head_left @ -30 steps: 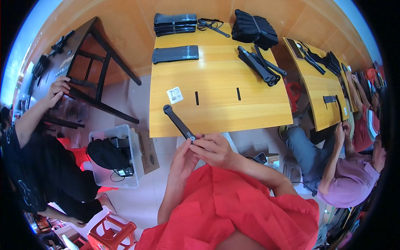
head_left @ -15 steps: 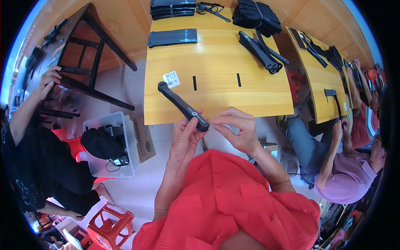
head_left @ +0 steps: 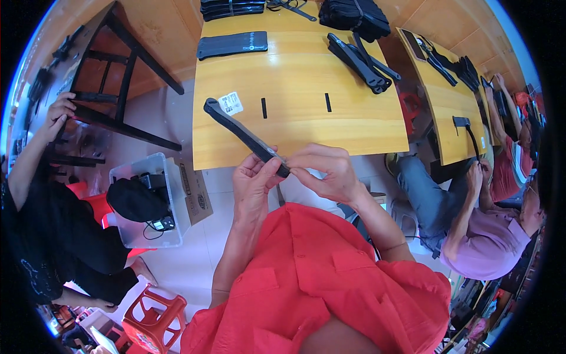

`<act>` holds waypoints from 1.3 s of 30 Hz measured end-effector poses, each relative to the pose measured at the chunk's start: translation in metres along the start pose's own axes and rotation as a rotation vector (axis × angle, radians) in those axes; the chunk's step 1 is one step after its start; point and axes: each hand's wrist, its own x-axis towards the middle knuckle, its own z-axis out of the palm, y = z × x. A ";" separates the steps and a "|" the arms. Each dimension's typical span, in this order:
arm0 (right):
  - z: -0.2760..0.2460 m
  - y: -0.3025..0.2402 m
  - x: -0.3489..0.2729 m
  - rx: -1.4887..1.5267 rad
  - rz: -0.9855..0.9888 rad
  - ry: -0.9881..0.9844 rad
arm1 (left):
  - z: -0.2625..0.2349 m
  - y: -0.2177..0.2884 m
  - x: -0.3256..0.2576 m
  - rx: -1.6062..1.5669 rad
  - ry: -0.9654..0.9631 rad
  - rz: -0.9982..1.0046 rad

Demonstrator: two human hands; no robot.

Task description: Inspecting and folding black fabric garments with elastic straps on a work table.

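Note:
A folded black strap [head_left: 239,130] with a pale printed mark slants up and left from my hands, its rounded far end over the table edge by a white label [head_left: 230,104]. My left hand [head_left: 254,183] grips it close to its near end, thumb on top. The fingers of my right hand [head_left: 325,171] are pinched together at that same end, touching the strap; whatever small part sits between the fingertips is hidden. Two short black strips [head_left: 264,108] lie on the yellow table [head_left: 300,135] beyond my hands.
Flat black straps [head_left: 233,45] lie at the table's far left, with more straps [head_left: 361,64] at right and a black bundle [head_left: 355,19] behind. A clear bin [head_left: 147,236] stands left below. One person sits left; others work at the right-hand table [head_left: 445,130].
My right fingers have come in from beside the strap and now pinch at its near end. The strap has turned more onto its edge. The whole view has shifted slightly.

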 end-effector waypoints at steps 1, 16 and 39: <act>-0.001 0.001 0.000 0.022 0.018 -0.024 | 0.000 0.000 0.000 0.010 0.008 0.003; 0.003 0.005 0.002 0.038 0.143 -0.095 | 0.000 -0.002 0.002 0.071 0.032 -0.003; -0.016 -0.010 0.008 0.205 0.249 0.079 | 0.007 0.011 -0.009 0.109 -0.192 -0.144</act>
